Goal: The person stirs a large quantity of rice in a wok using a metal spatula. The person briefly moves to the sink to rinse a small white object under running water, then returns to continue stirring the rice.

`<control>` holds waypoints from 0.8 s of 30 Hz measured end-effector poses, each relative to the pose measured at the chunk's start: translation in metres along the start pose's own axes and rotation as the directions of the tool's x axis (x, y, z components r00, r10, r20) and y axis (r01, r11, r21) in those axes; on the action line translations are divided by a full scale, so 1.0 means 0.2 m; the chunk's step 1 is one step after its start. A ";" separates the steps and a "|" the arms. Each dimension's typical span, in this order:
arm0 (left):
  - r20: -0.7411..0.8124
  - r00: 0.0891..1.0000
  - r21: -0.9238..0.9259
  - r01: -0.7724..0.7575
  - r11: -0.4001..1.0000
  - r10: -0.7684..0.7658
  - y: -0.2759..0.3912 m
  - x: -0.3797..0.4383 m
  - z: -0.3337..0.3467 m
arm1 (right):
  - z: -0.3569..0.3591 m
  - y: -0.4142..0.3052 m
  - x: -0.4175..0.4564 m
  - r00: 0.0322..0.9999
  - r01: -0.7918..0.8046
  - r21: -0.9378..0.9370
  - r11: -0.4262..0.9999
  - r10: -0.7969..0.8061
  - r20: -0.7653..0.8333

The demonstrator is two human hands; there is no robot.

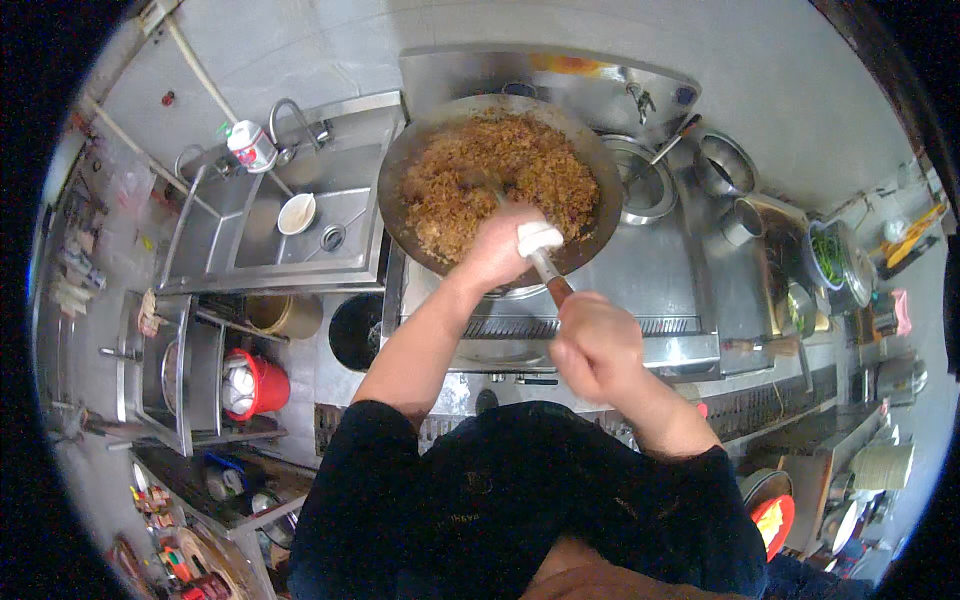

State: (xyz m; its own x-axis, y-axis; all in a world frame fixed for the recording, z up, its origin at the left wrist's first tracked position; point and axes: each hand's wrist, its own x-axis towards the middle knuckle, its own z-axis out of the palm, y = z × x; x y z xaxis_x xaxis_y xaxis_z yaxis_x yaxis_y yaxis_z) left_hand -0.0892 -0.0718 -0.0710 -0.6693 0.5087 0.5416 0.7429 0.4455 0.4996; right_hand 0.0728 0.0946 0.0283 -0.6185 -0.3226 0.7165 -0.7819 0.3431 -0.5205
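Observation:
A large wok [397, 191] filled with brown, crumbly cooked food [517, 150] sits on the steel range before me. My right hand [600, 345] grips the wooden end of a long-handled wok tool [550, 276]. Farther up the same handle, my left hand [504, 236] is closed around it, over the near part of the wok. A white cloth [538, 237] is wrapped about the handle at my left hand. The tool's head is buried in the food, so its shape is hidden.
Left of the wok is a steel sink [307, 259] with a white bowl [297, 214]. A round pot [637, 180] with a ladle stands right of the wok. Farther right are a steel bowl [726, 163] and a container of green vegetables [826, 255]. A red bucket [270, 384] stands lower left.

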 end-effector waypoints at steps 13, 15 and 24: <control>-0.066 0.981 0.127 -0.175 0.976 0.185 -0.13 0.02 -0.22 | 0.19 0.08 0.11 0.999 0.042 0.159 0.986 -0.042 -0.003; -0.019 0.990 0.151 -0.138 0.979 0.142 -0.17 0.01 -0.23 | 0.22 0.09 0.10 0.991 0.125 0.126 0.984 -0.118 -0.060; 0.072 0.997 0.091 -0.049 0.995 0.043 -0.37 0.00 -0.24 | 0.32 0.24 0.15 0.997 0.083 0.053 0.995 -0.083 -0.002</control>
State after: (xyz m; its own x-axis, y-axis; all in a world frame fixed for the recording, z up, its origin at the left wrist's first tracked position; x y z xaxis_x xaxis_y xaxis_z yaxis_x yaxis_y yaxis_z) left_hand -0.1455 -0.1399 -0.0755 -0.6342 0.5787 0.5127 0.7731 0.4851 0.4088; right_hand 0.0120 0.0455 -0.0048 -0.5513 -0.3483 0.7581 -0.8336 0.2678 -0.4832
